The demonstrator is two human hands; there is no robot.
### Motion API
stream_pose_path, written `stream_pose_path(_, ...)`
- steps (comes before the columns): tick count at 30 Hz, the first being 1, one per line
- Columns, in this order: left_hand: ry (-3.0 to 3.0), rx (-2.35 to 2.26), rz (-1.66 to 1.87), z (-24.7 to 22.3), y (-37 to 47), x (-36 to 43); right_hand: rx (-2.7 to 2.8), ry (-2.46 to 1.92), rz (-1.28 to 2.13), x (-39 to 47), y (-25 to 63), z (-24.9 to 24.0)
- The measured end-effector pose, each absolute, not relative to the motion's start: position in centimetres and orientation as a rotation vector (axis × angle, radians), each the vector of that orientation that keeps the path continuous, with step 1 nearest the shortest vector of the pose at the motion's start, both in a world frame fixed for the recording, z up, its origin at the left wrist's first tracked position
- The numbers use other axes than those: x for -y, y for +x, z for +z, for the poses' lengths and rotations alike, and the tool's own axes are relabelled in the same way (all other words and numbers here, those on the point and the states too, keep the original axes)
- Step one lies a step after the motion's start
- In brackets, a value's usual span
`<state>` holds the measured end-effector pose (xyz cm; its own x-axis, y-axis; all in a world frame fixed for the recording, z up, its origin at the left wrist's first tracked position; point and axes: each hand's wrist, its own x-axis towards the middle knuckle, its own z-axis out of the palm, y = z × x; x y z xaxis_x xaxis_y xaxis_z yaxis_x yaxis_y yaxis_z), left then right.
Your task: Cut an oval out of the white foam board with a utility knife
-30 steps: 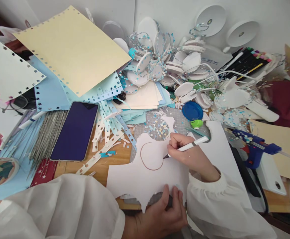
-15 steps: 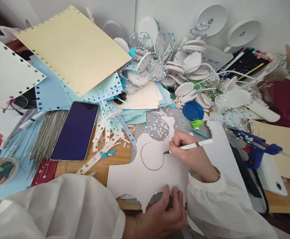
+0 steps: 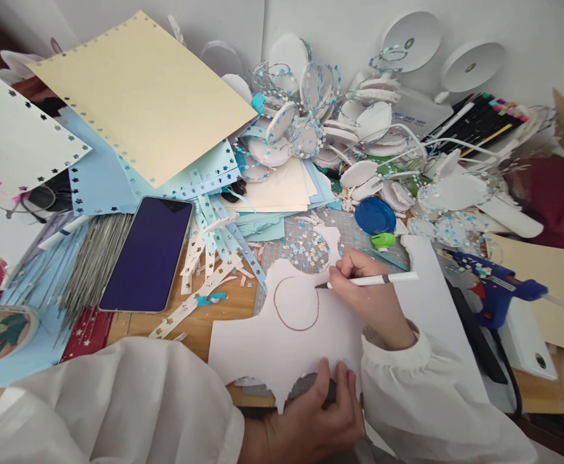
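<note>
The white card sheet lies flat on the counter, directly in front of the person, with a brown circle outline drawn on it and open only at its upper right. The pen rests tip-down on the sheet at that open end of the circle; the right hand is clenched around the pen barrel in a writing grip. The left hand pinches the sheet's near, jagged edge, thumb on top, pressing it to the cutting mat beneath. To close the arc cleanly, keep the left-hand pressure constant so the sheet cannot rotate, hold the pen angle steady, and lead the tip round to meet the starting point of the line without lifting. Beyond the sheet lie loose paper confetti and a blue lid; left of the sheet lies a phone, face up; right of it a blue glue gun.
</note>
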<state>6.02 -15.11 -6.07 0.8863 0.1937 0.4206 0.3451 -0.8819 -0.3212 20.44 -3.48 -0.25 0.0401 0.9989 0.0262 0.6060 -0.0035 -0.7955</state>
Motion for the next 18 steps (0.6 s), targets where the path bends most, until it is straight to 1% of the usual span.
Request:
stream_pose_path(10,-2.676,0.379,-0.547,-5.72,6.03,14.90,1.553,-1.636,0.782,3.38,20.02,-0.98)
stream_pose_path(18,-2.658,0.416,-0.557,-6.08,6.22,15.24,1.523,-1.642,0.690,3.38,19.49,-1.24)
